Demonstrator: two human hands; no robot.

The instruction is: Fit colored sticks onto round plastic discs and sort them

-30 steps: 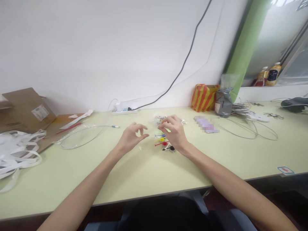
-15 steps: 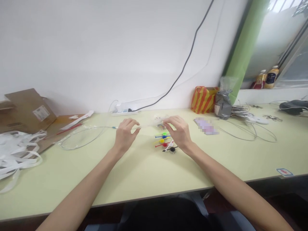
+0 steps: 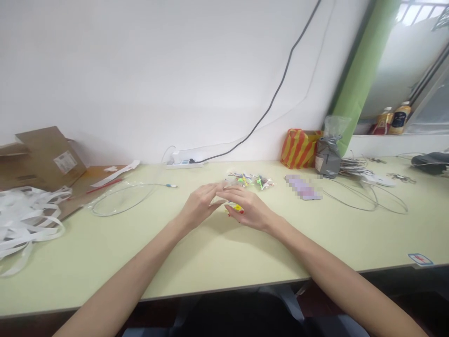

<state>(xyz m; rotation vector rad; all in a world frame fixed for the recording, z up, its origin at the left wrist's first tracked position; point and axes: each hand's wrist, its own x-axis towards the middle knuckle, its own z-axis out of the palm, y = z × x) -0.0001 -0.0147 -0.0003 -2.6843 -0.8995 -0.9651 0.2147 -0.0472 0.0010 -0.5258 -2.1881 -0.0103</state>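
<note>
Striped bag [image 3: 297, 150] beside grey pouch [image 3: 327, 158]; cardboard box [image 3: 49, 152] behind white strips [image 3: 21, 208].

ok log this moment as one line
left hand: fingertips by right hand | right hand: by yellow piece | held: unclear | parts: beyond hands

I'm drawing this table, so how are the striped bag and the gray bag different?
The striped bag is red and yellow, while the gray bag has no stripes. The striped bag looks wider than the gray bag. Clear plastic sticks up above the gray bag, but not above the striped bag. Both stand on the table.
</note>
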